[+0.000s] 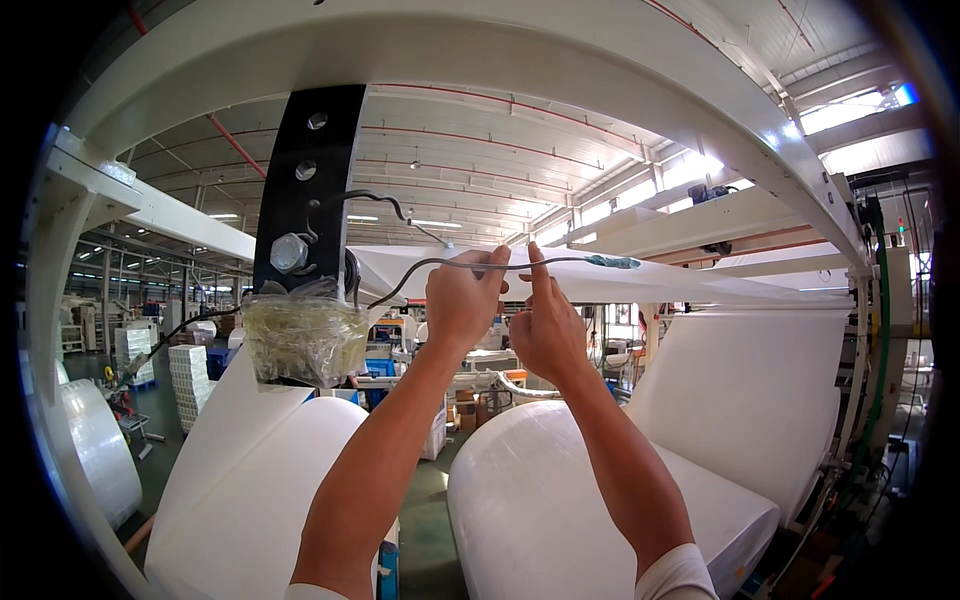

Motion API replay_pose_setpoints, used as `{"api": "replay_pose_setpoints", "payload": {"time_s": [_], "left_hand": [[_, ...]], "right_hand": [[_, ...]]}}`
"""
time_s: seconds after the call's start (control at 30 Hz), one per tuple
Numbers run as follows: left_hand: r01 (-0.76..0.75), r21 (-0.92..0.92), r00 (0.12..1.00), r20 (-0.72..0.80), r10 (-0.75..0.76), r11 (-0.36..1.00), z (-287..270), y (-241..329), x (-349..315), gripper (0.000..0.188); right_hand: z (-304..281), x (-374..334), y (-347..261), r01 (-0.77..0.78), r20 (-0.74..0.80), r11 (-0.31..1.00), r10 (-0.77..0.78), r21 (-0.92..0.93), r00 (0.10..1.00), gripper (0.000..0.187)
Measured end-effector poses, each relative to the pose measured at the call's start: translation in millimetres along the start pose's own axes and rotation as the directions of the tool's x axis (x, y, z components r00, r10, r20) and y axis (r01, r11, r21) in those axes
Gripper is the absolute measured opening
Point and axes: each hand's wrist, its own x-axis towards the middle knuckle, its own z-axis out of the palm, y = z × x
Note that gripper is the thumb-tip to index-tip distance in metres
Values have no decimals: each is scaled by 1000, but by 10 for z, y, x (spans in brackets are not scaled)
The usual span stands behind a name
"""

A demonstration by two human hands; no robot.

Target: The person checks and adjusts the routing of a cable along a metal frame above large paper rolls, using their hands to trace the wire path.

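Note:
Both my hands are raised in front of a white bar or sheet edge [640, 279] that runs across at head height. A thin black cable [418, 264] crosses in front of my fingers, with green tape [612, 262] wrapped round it on the right. My left hand [462, 302] is closed, thumb and forefinger pinched together at the cable. Close by on its right, my right hand [550, 330] has its forefinger pointing up past the cable and the other fingers curled. Whatever is between the fingers is too small to make out.
Left of my hands hangs a black bracket plate [307, 200] with holes and a bolt [289, 253], its lower end wrapped in clear film [305, 338]. Large white rolls [540, 490] fill the space below. A white frame beam [480, 50] arches overhead.

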Motion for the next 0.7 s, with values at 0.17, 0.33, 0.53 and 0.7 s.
{"api": "replay_pose_setpoints", "payload": {"time_s": [0.17, 0.33, 0.53, 0.7], "left_hand": [[-7, -5, 1000, 3, 7, 1000, -9, -2, -4, 48], [23, -27, 1000, -6, -23, 999, -9, 5, -10, 49], [49, -85, 999, -2, -49, 995, 21, 77, -18, 51], [107, -106, 994, -14, -109, 989, 36, 86, 5, 53]], "right_hand": [[17, -2, 8, 8, -7, 1000, -8, -5, 1000, 88], [6, 5, -23, -24, 15, 1000, 24, 11, 1000, 88], [-7, -7, -9, -7, 4, 1000, 7, 15, 1000, 87], [-16, 2, -6, -11, 1, 1000, 11, 20, 1000, 86]]}}
